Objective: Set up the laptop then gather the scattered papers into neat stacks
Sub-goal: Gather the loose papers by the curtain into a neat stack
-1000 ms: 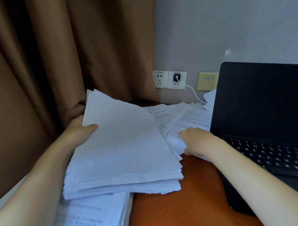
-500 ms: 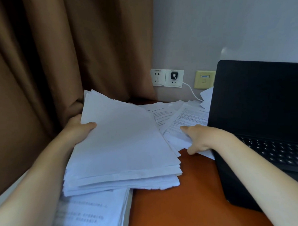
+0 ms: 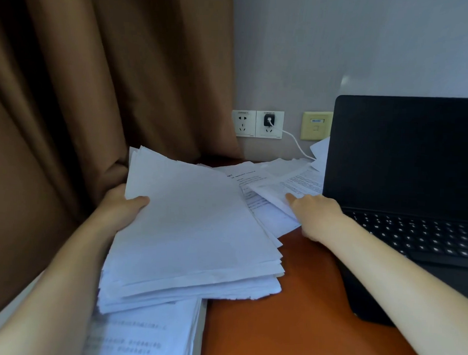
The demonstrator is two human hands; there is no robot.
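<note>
One edge only sits in the grip of the left hand (image 3: 121, 210), so the thick white paper stack (image 3: 195, 229) left of the black laptop (image 3: 405, 158) may fan out; the grip of the right hand (image 3: 317, 213) is unclear.

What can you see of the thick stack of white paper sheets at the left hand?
The thick stack of white paper sheets is many plain sheets, its top face blank, with uneven, fanned edges along the near and right sides. The left hand grips its left edge, thumb on top. Its far end is beside the brown curtain. Its near end overlaps a pile of printed pages, and its right corner reaches over the orange-brown table.
</note>
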